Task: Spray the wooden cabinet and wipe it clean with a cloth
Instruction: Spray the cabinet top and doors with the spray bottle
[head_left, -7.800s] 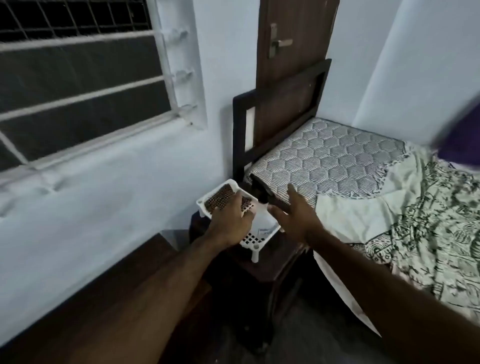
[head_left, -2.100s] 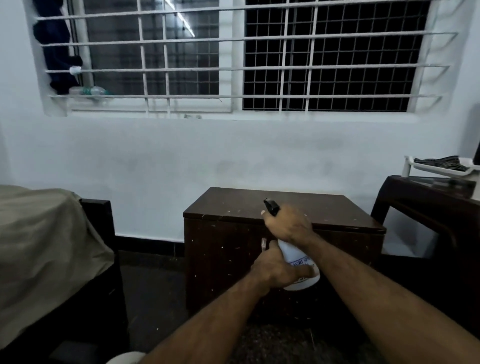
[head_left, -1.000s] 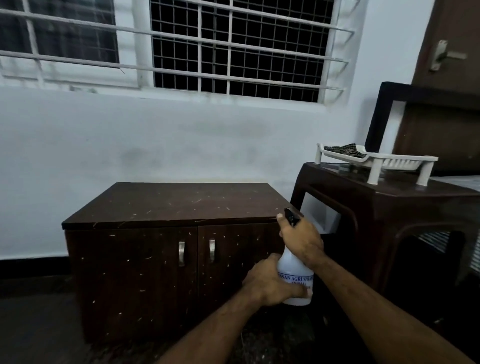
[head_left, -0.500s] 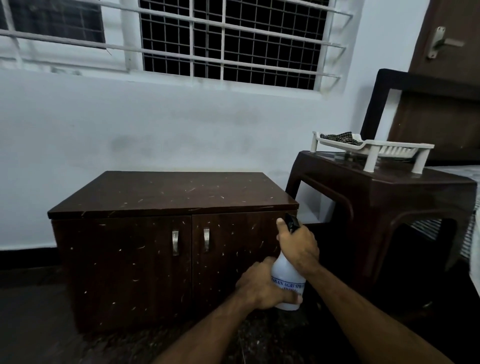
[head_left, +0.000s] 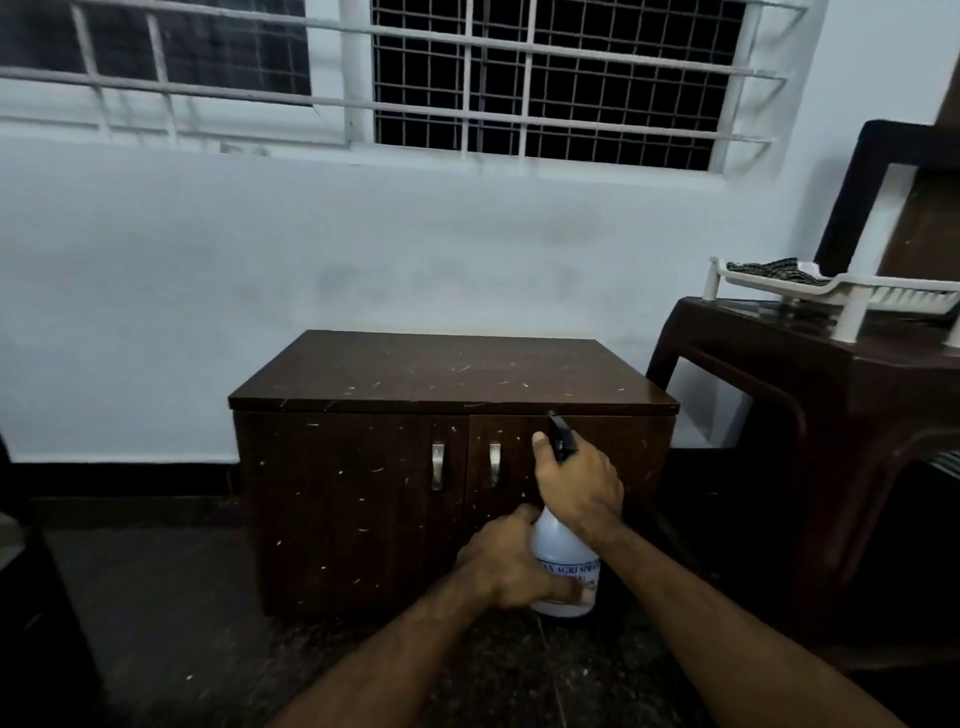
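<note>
A low dark wooden cabinet (head_left: 363, 499) with two doors and metal handles stands against the white wall, flecked with pale specks. In front of its right door I hold a white spray bottle (head_left: 563, 551) with a black nozzle aimed at the cabinet. My right hand (head_left: 579, 480) grips the bottle's neck and trigger. My left hand (head_left: 506, 564) cups the bottle's lower body. A dark checked cloth (head_left: 769, 270) lies in a white plastic tray (head_left: 852, 291) on the stool at the right.
A dark brown plastic stool (head_left: 831, 415) stands right of the cabinet, close to it. A barred window (head_left: 545, 83) runs above. A dark headboard (head_left: 883, 171) rises at the far right. Dark speckled floor (head_left: 156, 597) lies before the cabinet, with a dark object at the left edge.
The view has swung right so the cabinet sits more central. Both hands stay on the spray bottle, now in front of the right door.
</note>
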